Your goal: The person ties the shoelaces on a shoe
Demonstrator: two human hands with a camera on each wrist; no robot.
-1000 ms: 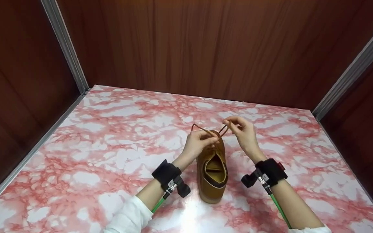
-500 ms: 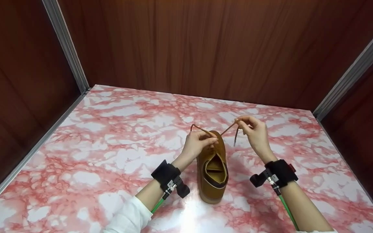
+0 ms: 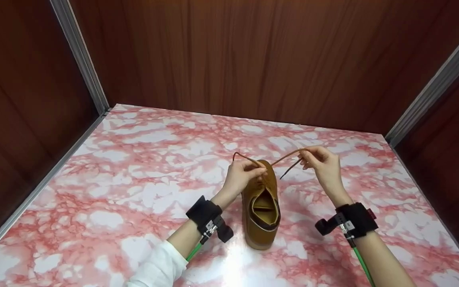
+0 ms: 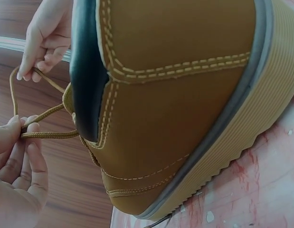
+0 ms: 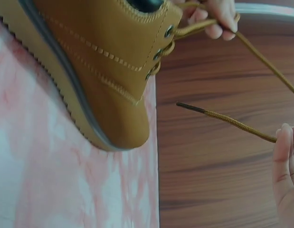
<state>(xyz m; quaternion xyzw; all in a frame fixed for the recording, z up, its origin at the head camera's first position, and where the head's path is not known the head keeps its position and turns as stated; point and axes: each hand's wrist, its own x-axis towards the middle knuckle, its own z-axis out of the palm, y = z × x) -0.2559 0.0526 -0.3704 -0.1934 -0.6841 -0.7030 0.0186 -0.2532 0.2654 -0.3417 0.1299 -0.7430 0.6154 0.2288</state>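
Observation:
A tan shoe (image 3: 260,236) stands upright on the table, toe pointing away. Its brown lace (image 5: 241,126) comes out of the eyelets (image 5: 157,54) at the front. Over the toe part, my left hand (image 3: 241,175) pinches the lace strands between thumb and fingers, and a loop (image 3: 246,156) arches up beyond it. Off to the right, my right hand (image 3: 326,165) pinches the other stretch of lace near its end. The dark lace tip (image 5: 189,108) hangs free from those fingers, pointing back to the shoe. In the left wrist view the shoe's heel side (image 4: 180,114) hides part of the lacing.
The red-and-white marbled tabletop (image 3: 134,191) spreads around the shoe. Brown wood-grain panels (image 3: 229,59) wall in the back and both sides, with metal corner posts (image 3: 80,52). A black band (image 3: 356,220) with a camera and green cable sits on each wrist.
My right hand has moved right, away from the shoe, drawing the lace out into a longer span, its tip now free. My left hand has stayed nearly in place.

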